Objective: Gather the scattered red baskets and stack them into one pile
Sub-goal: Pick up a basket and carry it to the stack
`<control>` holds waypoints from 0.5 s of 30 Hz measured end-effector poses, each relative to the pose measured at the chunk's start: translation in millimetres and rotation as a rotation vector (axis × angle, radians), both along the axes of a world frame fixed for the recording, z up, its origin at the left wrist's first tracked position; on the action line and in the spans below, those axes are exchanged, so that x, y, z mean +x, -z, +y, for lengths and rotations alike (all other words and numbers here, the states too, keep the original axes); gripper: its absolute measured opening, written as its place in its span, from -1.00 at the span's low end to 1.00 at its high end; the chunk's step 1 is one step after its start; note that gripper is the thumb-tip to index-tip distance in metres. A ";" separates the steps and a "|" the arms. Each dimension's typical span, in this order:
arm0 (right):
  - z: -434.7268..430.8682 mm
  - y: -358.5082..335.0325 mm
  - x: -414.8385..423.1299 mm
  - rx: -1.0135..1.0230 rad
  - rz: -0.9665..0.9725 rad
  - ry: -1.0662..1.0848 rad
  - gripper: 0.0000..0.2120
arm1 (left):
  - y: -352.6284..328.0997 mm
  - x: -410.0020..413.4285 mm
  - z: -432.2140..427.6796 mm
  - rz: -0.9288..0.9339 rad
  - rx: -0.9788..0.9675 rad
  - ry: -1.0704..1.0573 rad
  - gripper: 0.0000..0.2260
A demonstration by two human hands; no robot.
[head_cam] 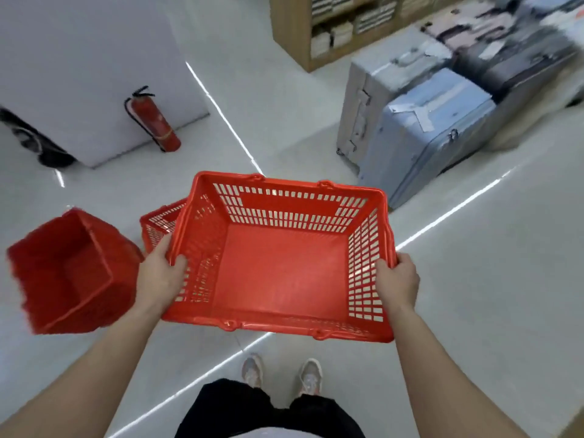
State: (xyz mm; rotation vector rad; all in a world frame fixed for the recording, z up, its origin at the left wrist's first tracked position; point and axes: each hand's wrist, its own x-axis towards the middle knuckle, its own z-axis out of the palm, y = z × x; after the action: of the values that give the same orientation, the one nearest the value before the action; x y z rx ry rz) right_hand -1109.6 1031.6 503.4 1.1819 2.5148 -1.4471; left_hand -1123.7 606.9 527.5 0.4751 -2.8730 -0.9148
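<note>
Evidently mid-carry: left hand (159, 275) and right hand (398, 281) each clamp a short side of a red basket (278, 273), held off the floor. Beyond the left hand lies a second basket (158, 224), the likely stacking target; a third basket (66, 273), blurred, sits further left.

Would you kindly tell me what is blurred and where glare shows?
Head view: the held red slatted plastic basket is sharp; the red plastic basket at left and pale blue hard suitcase are motion-blurred; bright streaks glare on the glossy white floor.
</note>
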 end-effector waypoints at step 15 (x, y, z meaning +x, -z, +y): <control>-400.9 -64.0 8.9 0.041 0.223 -0.811 -0.88 | -38.4 294.1 -300.5 0.154 0.117 -0.852 -0.66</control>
State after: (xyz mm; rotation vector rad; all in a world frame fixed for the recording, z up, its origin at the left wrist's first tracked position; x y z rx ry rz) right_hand -1100.7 630.7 567.4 -0.0641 2.6468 -1.3214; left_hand -829.6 306.3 566.0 1.4037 -2.1171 -0.8761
